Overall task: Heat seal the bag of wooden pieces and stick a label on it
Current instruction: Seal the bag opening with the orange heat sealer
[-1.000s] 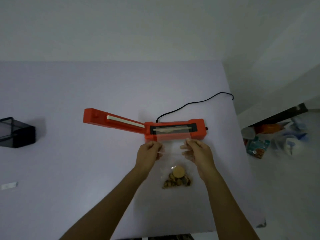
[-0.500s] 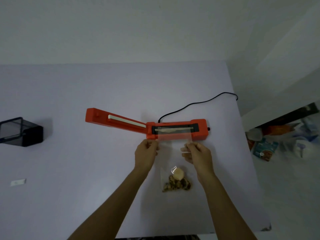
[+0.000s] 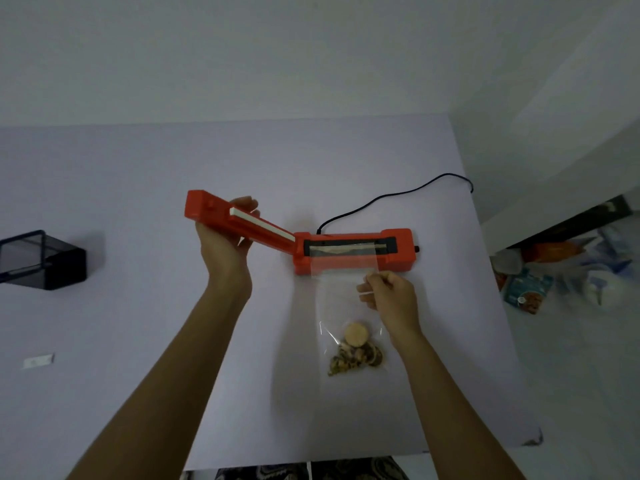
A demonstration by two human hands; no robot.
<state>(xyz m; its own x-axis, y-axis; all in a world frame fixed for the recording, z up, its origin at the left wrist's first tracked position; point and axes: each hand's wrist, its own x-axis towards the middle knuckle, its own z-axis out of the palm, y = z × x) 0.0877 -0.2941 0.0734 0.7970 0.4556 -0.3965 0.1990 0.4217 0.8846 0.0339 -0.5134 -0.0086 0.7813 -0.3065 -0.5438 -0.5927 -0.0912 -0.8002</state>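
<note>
Lilac table [image 3: 138, 202]: our left hand [image 3: 225, 244] grips the sealer arm [image 3: 242, 221]; our right hand [image 3: 391, 296] pinches the flimsy, slippery bag [image 3: 343, 299] near its mouth.

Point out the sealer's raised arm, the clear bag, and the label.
sealer arm [image 3: 258, 226]: head view, orange side beside the white strip.
clear bag [image 3: 337, 292]: head view, empty upper part.
label [image 3: 38, 361]: head view, middle of the white slip at the table's left.
</note>
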